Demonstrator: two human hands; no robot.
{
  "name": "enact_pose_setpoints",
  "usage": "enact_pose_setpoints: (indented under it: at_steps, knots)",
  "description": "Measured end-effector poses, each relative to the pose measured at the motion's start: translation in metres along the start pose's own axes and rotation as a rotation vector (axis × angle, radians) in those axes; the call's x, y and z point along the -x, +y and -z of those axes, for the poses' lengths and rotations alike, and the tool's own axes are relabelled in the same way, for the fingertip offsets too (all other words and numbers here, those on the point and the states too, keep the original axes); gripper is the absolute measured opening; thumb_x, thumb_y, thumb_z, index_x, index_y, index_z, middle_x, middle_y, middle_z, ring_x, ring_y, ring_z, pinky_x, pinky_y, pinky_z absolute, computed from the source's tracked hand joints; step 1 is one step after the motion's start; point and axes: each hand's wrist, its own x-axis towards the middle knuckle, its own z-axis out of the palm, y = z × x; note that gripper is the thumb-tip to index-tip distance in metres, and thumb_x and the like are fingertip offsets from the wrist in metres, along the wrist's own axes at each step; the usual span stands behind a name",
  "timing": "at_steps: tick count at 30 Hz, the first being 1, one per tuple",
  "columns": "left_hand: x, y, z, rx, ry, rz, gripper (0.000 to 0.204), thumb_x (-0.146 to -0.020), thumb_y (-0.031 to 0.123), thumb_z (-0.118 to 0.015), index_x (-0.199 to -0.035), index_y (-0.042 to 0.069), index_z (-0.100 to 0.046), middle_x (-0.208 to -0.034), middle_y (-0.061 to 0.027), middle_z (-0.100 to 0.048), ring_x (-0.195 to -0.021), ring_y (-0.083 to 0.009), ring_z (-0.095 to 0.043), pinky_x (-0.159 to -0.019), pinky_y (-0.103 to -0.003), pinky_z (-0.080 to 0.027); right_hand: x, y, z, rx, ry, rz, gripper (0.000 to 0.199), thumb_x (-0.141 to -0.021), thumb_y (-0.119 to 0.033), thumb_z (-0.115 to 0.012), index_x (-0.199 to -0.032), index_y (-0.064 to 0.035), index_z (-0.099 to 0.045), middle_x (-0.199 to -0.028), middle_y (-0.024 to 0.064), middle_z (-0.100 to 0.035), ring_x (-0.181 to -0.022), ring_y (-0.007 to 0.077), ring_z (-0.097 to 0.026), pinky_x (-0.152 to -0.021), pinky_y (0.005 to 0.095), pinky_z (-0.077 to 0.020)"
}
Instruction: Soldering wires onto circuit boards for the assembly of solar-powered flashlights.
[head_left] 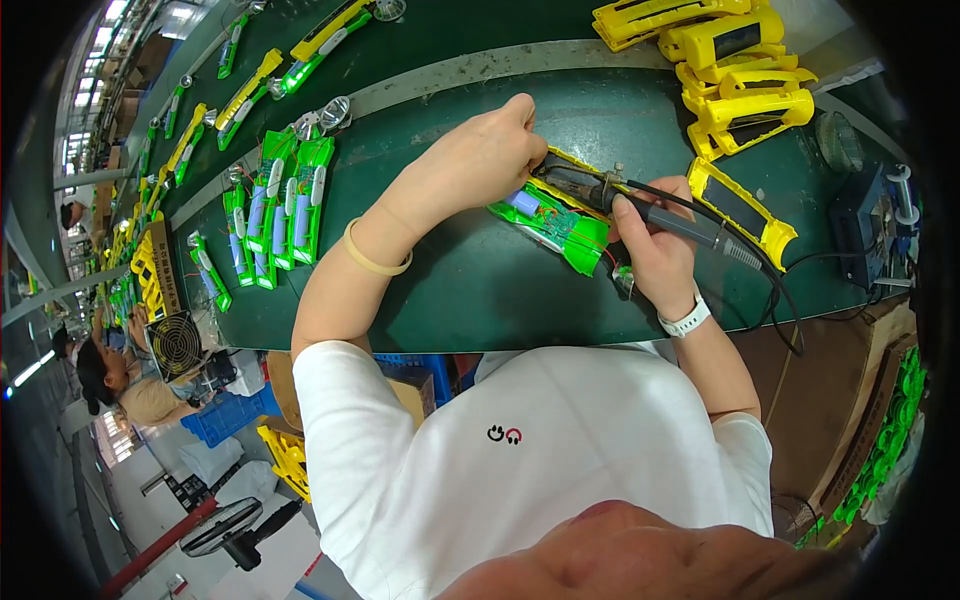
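Note:
My right hand (650, 245) is closed round the grey handle of a soldering iron (680, 225), its tip pointing left and its cable trailing right. Beneath the iron lies a green lamp housing (575, 240) with a blue battery cell (522, 203), a circuit board and thin wires. A yellow housing half (568, 158) rests along its far side. Over the left end of these parts my left hand (495, 145) has its fingers curled in; what they pinch, if anything, is hidden. A small shiny lamp head (624, 280) sits beside my right wrist.
Several green housings with battery cells (280, 205) lie to the left. Yellow housings (740, 75) are piled at the far right, one yellow frame (770, 235) nearer. A dark blue soldering station (868, 225) stands at the right edge. Another person (130, 375) is at far left.

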Motion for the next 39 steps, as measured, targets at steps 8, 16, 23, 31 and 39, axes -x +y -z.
enact_pose_setpoints:
  at_steps: [8, 16, 23, 31, 39]
  knots:
    - [-0.002, -0.003, -0.001, 0.016, -0.006, -0.012, 0.006, -0.069, 0.004, -0.061, -0.075, 0.003, -0.063, -0.085, -0.0109, -0.048, -0.073, -0.0257, -0.054, -0.065, -0.033, -0.046, 0.003, 0.001, 0.004, -0.129, 0.059, -0.010, 0.027, -0.083, -0.008, -0.063, -0.092, -0.0024, -0.038, -0.072, 0.0022, -0.051, -0.059, 0.0049, -0.051, -0.049, 0.0182, -0.0403]
    - [-0.006, 0.000, -0.004, 0.014, -0.014, 0.006, 0.007, -0.070, 0.004, -0.061, -0.076, 0.003, -0.063, -0.084, -0.0103, -0.048, -0.075, -0.0256, -0.054, -0.067, -0.033, -0.046, 0.002, 0.001, 0.007, -0.067, 0.006, 0.021, 0.026, -0.083, -0.006, -0.063, -0.093, -0.0023, -0.039, -0.074, 0.0034, -0.051, -0.058, 0.0059, -0.052, -0.048, 0.0190, -0.0412]
    - [-0.006, 0.002, -0.003, -0.005, -0.039, 0.044, 0.007, -0.073, 0.006, -0.059, -0.076, 0.003, -0.064, -0.085, -0.0117, -0.048, -0.077, -0.0267, -0.056, -0.071, -0.034, -0.048, 0.035, -0.020, 0.105, -0.082, 0.454, 0.222, 0.018, -0.091, -0.018, -0.049, -0.105, -0.0081, -0.042, -0.088, 0.0116, -0.058, -0.064, 0.0178, -0.062, -0.046, 0.0190, -0.0425]
    - [-0.009, 0.003, -0.004, -0.011, -0.019, 0.024, 0.006, -0.071, 0.005, -0.061, -0.077, 0.004, -0.063, -0.085, -0.0093, -0.048, -0.074, -0.0246, -0.054, -0.067, -0.033, -0.046, 0.059, 0.009, 0.193, 0.023, 0.380, 0.210, 0.041, -0.094, -0.044, -0.035, -0.119, -0.0127, -0.030, -0.119, 0.0214, -0.051, -0.107, 0.0381, -0.054, -0.085, 0.0523, -0.0470]
    - [-0.016, 0.008, -0.005, -0.017, -0.066, 0.063, 0.009, -0.071, 0.005, -0.060, -0.079, 0.004, -0.064, -0.085, -0.0092, -0.047, -0.075, -0.0235, -0.054, -0.067, -0.032, -0.046, 0.034, 0.014, 0.098, -0.224, 0.031, 0.145, 0.044, -0.092, -0.037, -0.045, -0.120, -0.0080, -0.030, -0.118, 0.0167, -0.046, -0.109, 0.0354, -0.053, -0.089, 0.0490, -0.0457]
